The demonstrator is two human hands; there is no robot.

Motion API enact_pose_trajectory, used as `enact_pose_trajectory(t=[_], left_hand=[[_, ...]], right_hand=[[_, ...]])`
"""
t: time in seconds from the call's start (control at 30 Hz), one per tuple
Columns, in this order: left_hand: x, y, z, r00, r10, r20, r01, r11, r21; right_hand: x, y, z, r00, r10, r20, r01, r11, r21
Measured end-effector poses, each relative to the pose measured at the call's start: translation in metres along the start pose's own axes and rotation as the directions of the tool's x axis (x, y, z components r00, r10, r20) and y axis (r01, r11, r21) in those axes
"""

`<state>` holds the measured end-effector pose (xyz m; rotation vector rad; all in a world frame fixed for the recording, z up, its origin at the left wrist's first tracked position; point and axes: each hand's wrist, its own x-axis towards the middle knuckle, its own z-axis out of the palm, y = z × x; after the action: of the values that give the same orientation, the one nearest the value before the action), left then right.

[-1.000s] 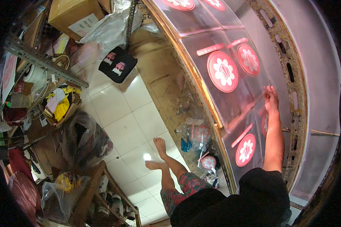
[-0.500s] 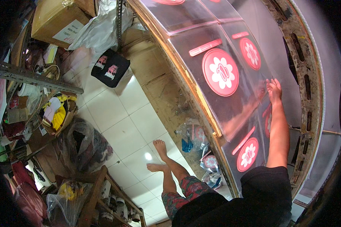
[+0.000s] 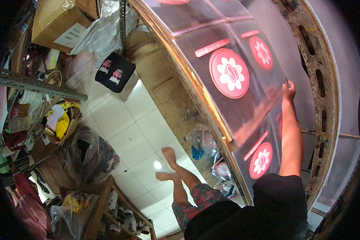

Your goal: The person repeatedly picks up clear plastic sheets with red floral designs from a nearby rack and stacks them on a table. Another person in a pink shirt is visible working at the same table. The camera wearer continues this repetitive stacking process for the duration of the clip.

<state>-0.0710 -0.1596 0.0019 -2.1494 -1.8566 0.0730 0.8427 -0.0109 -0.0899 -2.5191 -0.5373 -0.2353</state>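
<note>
My right hand (image 3: 289,91) reaches to the far side of the worktable, at the edge of a clear plastic sheet (image 3: 250,116). Its fingers are curled in around that edge, and part of them is hidden. A pink round print with a white flower (image 3: 229,73) and a pink bar beside it mark the sheet. Similar smaller prints, one of them a flower disc (image 3: 261,160), lie nearer to me. The forearm is mirrored in the glossy plastic. My left hand is out of view.
A rusty slotted metal frame (image 3: 321,116) curves along the right. Wooden strips (image 3: 212,108) edge the table's left side. On the tiled floor (image 3: 126,136) lie a folded black printed cloth (image 3: 115,73) and crumpled plastic. Cardboard boxes (image 3: 64,24), bags and a wooden rack (image 3: 100,204) crowd the left.
My right hand has stayed near the sheet's far edge, and its fingers have curled in from a straighter pose. The whole view has shifted slightly.
</note>
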Motion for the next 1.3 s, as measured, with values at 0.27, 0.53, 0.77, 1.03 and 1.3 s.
enact_pose_trajectory(t=[0.27,0.53,0.77,1.03,1.3], left_hand=[[0.004,0.01,-0.008,0.992,-0.126,0.008,0.126,0.988,-0.091],[0.013,0.02,-0.016,0.97,-0.24,0.035,0.242,0.965,-0.104],[0.01,0.02,-0.02,0.899,-0.423,0.117,0.438,0.856,-0.275],[-0.025,0.008,0.0,0.887,-0.453,0.088,0.453,0.822,-0.343],[-0.039,0.004,-0.037,0.776,-0.629,-0.051,0.382,0.533,-0.755]], right_hand=[[-0.074,-0.028,0.015,0.863,-0.5,0.066,0.497,0.822,-0.278],[-0.082,-0.047,0.012,0.902,-0.4,0.163,0.424,0.892,-0.158],[-0.124,-0.086,0.015,0.94,-0.331,-0.079,0.33,0.944,-0.027],[-0.291,-0.21,-0.013,0.771,-0.631,0.086,0.377,0.56,0.738],[-0.542,-0.245,-0.092,0.113,-0.841,0.529,-0.017,0.531,0.847]])
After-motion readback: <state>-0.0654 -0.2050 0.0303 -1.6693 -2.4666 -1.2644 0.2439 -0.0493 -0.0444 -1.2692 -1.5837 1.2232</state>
